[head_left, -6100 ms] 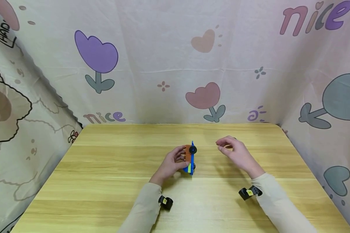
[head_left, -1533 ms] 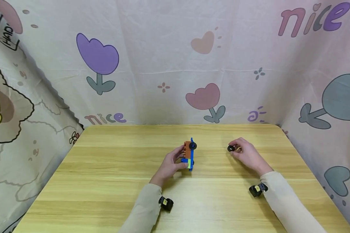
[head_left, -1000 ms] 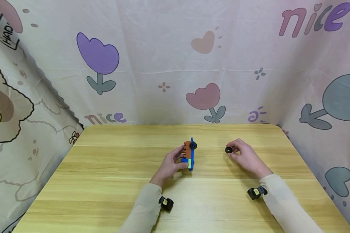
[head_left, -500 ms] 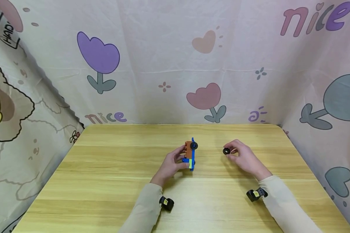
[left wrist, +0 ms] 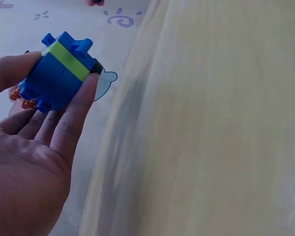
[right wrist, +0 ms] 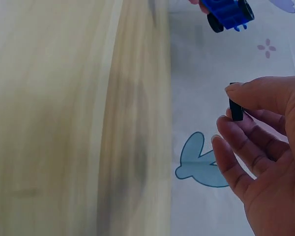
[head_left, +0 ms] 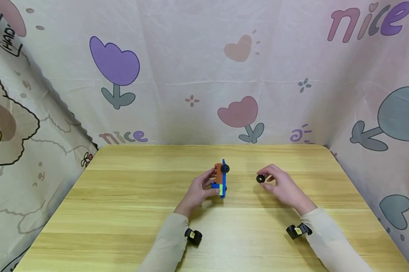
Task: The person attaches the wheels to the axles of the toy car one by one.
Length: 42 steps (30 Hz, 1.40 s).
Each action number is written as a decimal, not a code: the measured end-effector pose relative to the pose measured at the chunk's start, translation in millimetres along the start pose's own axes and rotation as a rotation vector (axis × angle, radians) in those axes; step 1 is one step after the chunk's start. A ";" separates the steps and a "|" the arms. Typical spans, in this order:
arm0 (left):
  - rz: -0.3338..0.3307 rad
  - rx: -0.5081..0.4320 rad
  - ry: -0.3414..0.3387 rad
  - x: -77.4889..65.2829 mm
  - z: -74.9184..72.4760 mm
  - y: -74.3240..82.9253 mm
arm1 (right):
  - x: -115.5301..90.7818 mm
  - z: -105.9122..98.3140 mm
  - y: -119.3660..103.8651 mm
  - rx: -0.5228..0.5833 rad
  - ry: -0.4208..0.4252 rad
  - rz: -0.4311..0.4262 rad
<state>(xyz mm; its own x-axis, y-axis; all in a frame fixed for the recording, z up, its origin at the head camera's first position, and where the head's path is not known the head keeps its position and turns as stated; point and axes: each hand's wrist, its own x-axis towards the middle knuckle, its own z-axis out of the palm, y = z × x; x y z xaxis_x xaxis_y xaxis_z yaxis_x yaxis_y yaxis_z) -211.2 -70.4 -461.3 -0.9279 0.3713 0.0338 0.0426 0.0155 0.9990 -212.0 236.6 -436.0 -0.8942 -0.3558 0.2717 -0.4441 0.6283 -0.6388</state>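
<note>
A toy car built of blue, orange and lime-green bricks is gripped in my left hand, above the middle of the table. It is tipped on end, with its orange bricks toward my palm. In the left wrist view, thumb and fingers hold the blue car body with its lime stripe. Two black wheels show on the car in the right wrist view. My right hand pinches a small black toy tyre between thumb and fingers, to the right of the car and apart from it.
The wooden table spreads under both hands, its back edge meeting a printed cloth with flowers and hearts. Each wrist wears a small black camera, one on the left and one on the right.
About six seconds ago no tyre showed in my right hand; by 1.5 seconds ago it held one. Since then that hand has moved left, nearer the car. My left hand has barely moved.
</note>
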 end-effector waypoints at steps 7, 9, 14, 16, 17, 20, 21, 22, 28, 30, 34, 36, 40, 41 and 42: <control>0.010 0.008 0.008 2.1 -0.5 0.6 | 0.8 -0.2 -6.0 -0.019 0.002 -0.030; 0.016 0.010 0.006 2.5 -0.6 0.2 | 0.5 0.1 -7.8 -0.025 -0.001 -0.040; 0.019 0.012 0.009 3.2 -0.3 -1.5 | 0.1 2.1 -13.3 -0.035 0.000 -0.078; 0.017 0.011 0.012 3.4 -0.1 -2.2 | 0.1 2.8 -15.6 -0.038 0.003 -0.094; 0.015 0.009 0.012 3.3 0.1 -2.2 | -0.3 3.0 -16.6 -0.041 0.003 -0.100; 0.012 0.003 0.010 2.5 0.4 -1.7 | -1.0 3.9 -18.7 -0.045 0.005 -0.110; 0.009 0.001 0.008 2.3 0.4 -1.8 | -1.2 4.2 -19.3 -0.048 0.006 -0.112; 0.006 0.000 0.006 2.1 0.5 -1.5 | -1.4 4.5 -19.8 -0.048 0.007 -0.112; 0.004 0.001 0.000 1.1 1.4 -0.8 | -2.8 5.1 -22.4 -0.048 0.015 -0.114; 0.004 0.004 0.002 1.4 1.3 -1.2 | -3.3 5.2 -23.1 -0.051 0.017 -0.115; 0.003 0.009 0.003 1.9 1.6 -1.2 | -3.7 5.5 -24.9 -0.062 0.023 -0.126; 0.005 0.011 0.002 2.2 1.7 -1.0 | -3.9 5.7 -26.2 -0.061 0.029 -0.135; 0.007 0.017 0.004 2.6 1.8 -0.8 | -4.5 6.7 -28.9 -0.050 0.037 -0.153; 0.007 0.018 0.005 2.6 1.8 -0.8 | -4.6 7.1 -29.6 -0.044 0.037 -0.155; 0.006 0.020 0.006 2.5 1.7 -0.7 | -4.7 7.7 -30.2 -0.041 0.036 -0.157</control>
<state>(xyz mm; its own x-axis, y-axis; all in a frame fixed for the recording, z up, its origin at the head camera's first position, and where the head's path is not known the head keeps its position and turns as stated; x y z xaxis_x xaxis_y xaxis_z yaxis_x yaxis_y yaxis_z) -213.0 -67.9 -461.9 -0.9299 0.3656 0.0401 0.0557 0.0320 0.9979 -194.0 213.9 -423.5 -0.8145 -0.4275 0.3923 -0.5802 0.5944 -0.5569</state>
